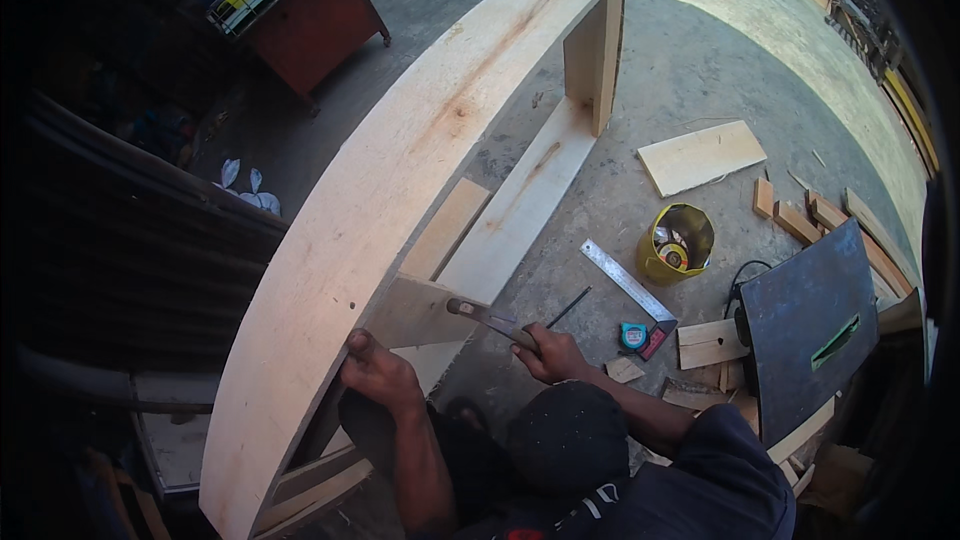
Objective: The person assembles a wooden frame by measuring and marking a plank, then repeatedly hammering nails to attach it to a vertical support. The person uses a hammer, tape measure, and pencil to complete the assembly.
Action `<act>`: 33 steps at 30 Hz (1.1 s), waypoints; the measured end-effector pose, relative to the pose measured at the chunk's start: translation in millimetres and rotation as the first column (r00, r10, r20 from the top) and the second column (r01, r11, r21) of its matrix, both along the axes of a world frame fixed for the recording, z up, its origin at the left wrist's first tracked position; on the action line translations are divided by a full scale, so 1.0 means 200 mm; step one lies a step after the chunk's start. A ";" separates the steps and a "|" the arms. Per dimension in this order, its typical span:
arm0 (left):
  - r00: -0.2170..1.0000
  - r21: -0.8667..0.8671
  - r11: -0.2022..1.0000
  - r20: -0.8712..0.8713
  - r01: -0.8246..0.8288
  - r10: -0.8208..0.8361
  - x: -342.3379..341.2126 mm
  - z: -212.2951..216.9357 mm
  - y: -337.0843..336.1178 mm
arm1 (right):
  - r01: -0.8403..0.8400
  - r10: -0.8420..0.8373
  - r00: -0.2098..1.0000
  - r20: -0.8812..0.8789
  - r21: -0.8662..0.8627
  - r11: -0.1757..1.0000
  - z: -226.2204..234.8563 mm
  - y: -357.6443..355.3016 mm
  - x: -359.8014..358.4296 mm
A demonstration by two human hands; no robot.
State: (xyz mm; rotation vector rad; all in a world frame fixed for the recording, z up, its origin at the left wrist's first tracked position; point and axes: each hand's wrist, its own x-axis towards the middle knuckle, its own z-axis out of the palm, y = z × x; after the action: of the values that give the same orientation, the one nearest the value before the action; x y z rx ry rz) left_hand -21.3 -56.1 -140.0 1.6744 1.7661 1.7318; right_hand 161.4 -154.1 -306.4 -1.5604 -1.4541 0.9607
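Observation:
A long pale board (330, 210) forms the near side of a wooden frame that runs diagonally across the view. My left hand (385, 375) is closed on the board's lower edge, thumb up against it. Close by, a small dark spot (352, 306) marks the board's face. In my right hand (552, 352) is a hammer (490, 318), gripped by its handle. The hammer's head lies in front of a short crosspiece (410, 308), apart from the long board. Beyond, the frame's other long board (525, 205) rests low, joined to an upright end piece (600, 60).
Right of the frame are a yellow bucket (675, 265) with discs inside, a square (622, 275), a teal tape measure (633, 337) and a thin dark stick (570, 308). A dark slotted plate (810, 325), wood offcuts (795, 223) and a loose board (700, 157) lie farther right. A red cabinet (315, 30) stands far left.

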 end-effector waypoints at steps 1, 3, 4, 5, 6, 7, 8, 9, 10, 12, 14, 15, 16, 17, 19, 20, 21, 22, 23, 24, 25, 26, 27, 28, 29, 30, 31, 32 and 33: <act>1.000 -0.082 0.997 0.026 0.012 -0.010 -0.01 0.01 -0.01 | 0.046 -0.044 0.998 0.050 -0.043 0.998 -0.05 -0.10 0.02; 0.999 -0.042 0.999 0.037 -0.010 0.011 0.00 0.01 -0.01 | 0.069 -0.036 0.986 0.162 -0.200 0.977 -0.14 -0.30 0.05; 0.999 -0.075 0.997 0.042 -0.018 0.022 -0.01 0.01 -0.02 | 0.072 -0.029 0.986 0.167 -0.257 0.964 -0.17 -0.38 0.05; 0.997 -0.112 0.993 0.062 -0.036 0.043 -0.01 0.01 -0.03 | 0.051 0.008 0.985 0.170 -0.340 0.939 -0.18 -0.44 0.06; 0.998 -0.116 0.993 0.059 -0.024 0.031 -0.01 0.01 -0.03 | 0.032 0.042 0.985 0.169 -0.414 0.910 -0.17 -0.47 0.08; 0.997 -0.137 0.990 0.066 -0.028 0.037 -0.01 0.01 -0.03 | 0.091 -0.035 0.987 0.159 -0.363 0.927 -0.16 -0.46 0.13; 0.996 -0.155 0.987 0.072 -0.039 0.051 -0.01 0.01 -0.03 | 0.158 -0.115 0.982 0.153 -0.307 0.939 -0.15 -0.42 0.20; 0.997 -0.122 0.991 0.064 -0.046 0.054 -0.01 0.01 -0.03 | 0.201 -0.162 0.976 0.148 -0.307 0.930 -0.13 -0.37 0.29; 0.997 -0.085 0.995 0.058 -0.054 0.059 -0.01 0.00 -0.03 | 0.420 -0.399 0.902 0.163 -0.129 0.898 -0.12 -0.29 0.41; 0.997 -0.069 0.996 0.049 -0.053 0.057 -0.02 -0.01 -0.01 | 0.645 -0.691 0.653 0.309 0.250 0.722 -0.15 -0.08 0.77; 0.997 -0.113 0.992 0.044 -0.057 0.062 -0.03 -0.02 -0.01 | 0.693 -0.637 0.530 0.560 0.147 0.706 -0.25 0.13 1.12; 0.999 -0.114 0.992 0.007 -0.045 0.046 -0.04 -0.02 -0.01 | 0.637 -0.466 0.606 0.644 -0.042 0.770 -0.32 0.22 1.26; 0.999 -0.106 0.993 -0.010 -0.053 0.052 -0.04 -0.02 -0.01 | 0.579 -0.322 0.641 0.697 -0.165 0.798 -0.40 0.28 1.36; 0.997 -0.115 0.991 0.001 -0.070 0.071 -0.05 -0.02 -0.01 | 0.535 -0.244 0.698 0.674 -0.264 0.802 -0.49 0.29 1.41; 0.999 -0.096 0.994 -0.001 -0.044 0.044 -0.05 -0.03 -0.03 | 0.448 -0.115 0.778 0.618 -0.417 0.790 -0.62 0.32 1.49; 0.999 -0.099 0.994 -0.002 -0.043 0.043 -0.06 -0.04 -0.04 | 0.387 -0.038 0.813 0.581 -0.490 0.781 -0.67 0.33 1.51; 0.998 -0.098 0.994 -0.003 -0.058 0.058 -0.07 -0.04 -0.05 | 0.312 0.048 0.841 0.540 -0.554 0.772 -0.71 0.34 1.52; 0.995 -0.097 0.990 -0.035 -0.101 0.098 -0.07 -0.06 -0.06 | 0.215 0.188 0.789 0.585 -0.550 0.807 -0.72 0.34 1.52; 0.995 -0.140 0.985 -0.014 -0.101 0.100 -0.08 -0.07 -0.06 | 0.143 0.299 0.702 0.646 -0.539 0.830 -0.72 0.34 1.53; 0.992 -0.161 0.979 -0.020 -0.122 0.121 -0.09 -0.09 -0.07 | 0.142 0.301 0.696 0.652 -0.536 0.832 -0.71 0.35 1.54; 0.994 -0.091 0.990 -0.014 -0.109 0.108 -0.10 -0.11 -0.05 | 0.203 0.281 0.702 0.654 -0.562 0.802 -0.69 0.36 1.55; 0.995 -0.022 0.995 -0.011 -0.095 0.095 -0.11 -0.12 -0.03 | 0.169 0.303 0.699 0.648 -0.562 0.810 -0.66 0.37 1.55; 0.997 0.054 0.996 0.006 -0.071 0.071 -0.12 -0.13 -0.01 | 0.175 0.331 0.667 0.667 -0.572 0.801 -0.63 0.38 1.56; 0.994 0.062 0.994 -0.057 -0.093 0.097 -0.12 -0.14 0.00 | 0.164 0.367 0.658 0.658 -0.600 0.783 -0.60 0.39 1.56; 0.995 0.113 0.991 -0.070 -0.066 0.074 -0.12 -0.14 0.01 | 0.171 0.374 0.641 0.670 -0.600 0.782 -0.58 0.40 1.56; 0.998 0.100 0.994 -0.054 -0.035 0.041 -0.11 -0.14 0.01 | 0.184 0.375 0.627 0.683 -0.598 0.780 -0.56 0.40 1.56; 0.998 0.131 0.991 -0.059 0.041 -0.033 -0.11 -0.13 0.01 | 0.200 0.374 0.614 0.695 -0.595 0.778 -0.55 0.39 1.54; 0.998 0.095 0.994 -0.035 0.051 -0.048 -0.10 -0.12 -0.01 | 0.217 0.371 0.606 0.704 -0.594 0.774 -0.54 0.39 1.53; 0.998 0.058 0.996 -0.010 0.064 -0.064 -0.09 -0.11 -0.03 | 0.243 0.358 0.600 0.716 -0.589 0.771 -0.53 0.39 1.51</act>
State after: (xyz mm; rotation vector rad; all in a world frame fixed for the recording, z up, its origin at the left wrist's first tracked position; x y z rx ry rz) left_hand -39.6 -62.7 -161.5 1.7436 1.6615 1.7674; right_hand 464.1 -76.6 -412.7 -2.7505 -1.8906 0.8567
